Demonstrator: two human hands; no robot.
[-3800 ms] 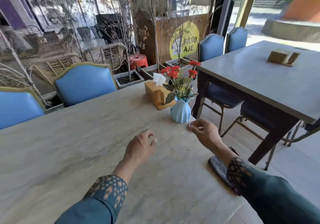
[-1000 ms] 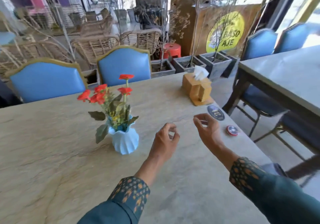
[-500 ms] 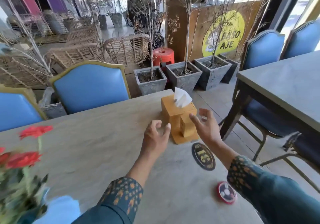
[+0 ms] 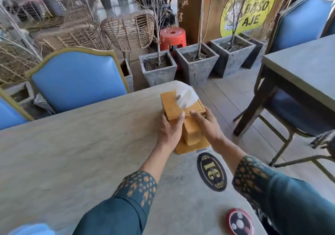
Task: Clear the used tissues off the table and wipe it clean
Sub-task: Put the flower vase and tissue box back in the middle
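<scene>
a white tissue (image 4: 185, 96) sticks up out of the yellow wooden box (image 4: 178, 107) on the counter (image 4: 72, 153). the left hand (image 4: 169, 132) and right hand (image 4: 208, 125) hold the box's sides, fingers wrapped on it.

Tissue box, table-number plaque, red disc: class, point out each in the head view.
tissue box (image 4: 171, 104), head view, bare wooden lid.
table-number plaque (image 4: 211, 171), head view, centre, on the numerals.
red disc (image 4: 239, 222), head view, dark middle.
</scene>
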